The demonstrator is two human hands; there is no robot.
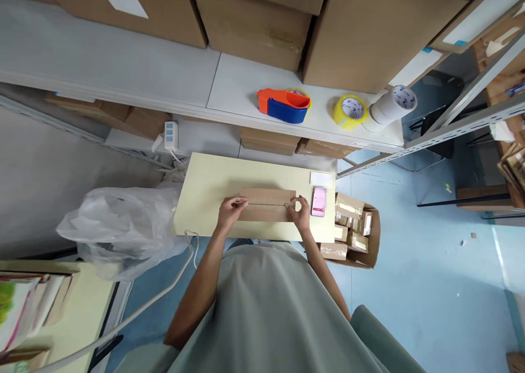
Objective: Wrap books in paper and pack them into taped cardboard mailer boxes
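A small brown cardboard box (266,213) lies lengthwise on the cream table (213,170), a dark seam running along its top where the flaps meet. At its left end my left hand (232,209) has thumb and fingers pinched together at the seam. My right hand (300,213) grips the opposite end in the same way, fingers curled over the edge. Whether either hand also holds a bit of tape is too small to tell. Just right of my right hand lies a phone (319,202) with a pink screen, and a white label (320,179) sits above it.
On the grey shelf (164,77) ahead stand an orange-and-blue tape dispenser (284,106), a yellow tape roll (350,112) and white rolls (394,106). An open carton (374,242) of several small boxes is on the floor at right. A plastic bag (123,225) bulges at left.
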